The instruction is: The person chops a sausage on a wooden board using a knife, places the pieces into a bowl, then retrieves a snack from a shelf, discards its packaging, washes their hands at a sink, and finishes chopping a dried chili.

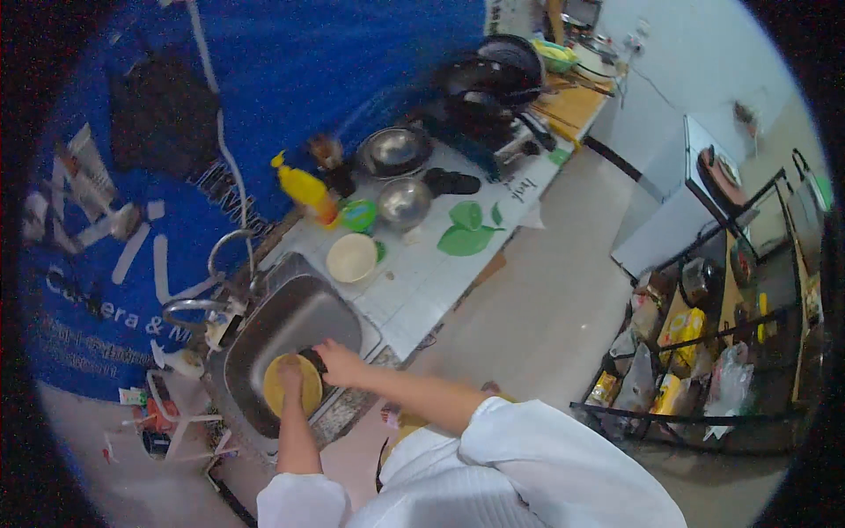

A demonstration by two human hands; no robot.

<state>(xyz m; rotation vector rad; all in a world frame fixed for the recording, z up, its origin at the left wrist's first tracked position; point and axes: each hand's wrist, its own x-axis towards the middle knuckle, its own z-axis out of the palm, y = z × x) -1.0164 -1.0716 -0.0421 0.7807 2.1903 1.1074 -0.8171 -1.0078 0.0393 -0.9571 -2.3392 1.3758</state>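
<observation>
A round yellow pan or dish [276,391] with a dark handle [310,360] is held tilted in the stainless steel sink [310,297]. My left hand [289,373] lies on its yellow face; whether there is something under the fingers cannot be made out. My right hand [335,363] grips the dark handle at the sink's front side. A curved metal faucet [191,305] rises at the back edge of the sink. To the right of the basin, a cream bowl [352,258] rests on the counter.
On the counter [422,297] stand a yellow pump bottle [307,191], a green container [358,215], metal bowls [405,201] and dark pans [488,79]. A black wire rack [686,419] with packages is at the right. Blue sheeting [297,79] covers the wall behind.
</observation>
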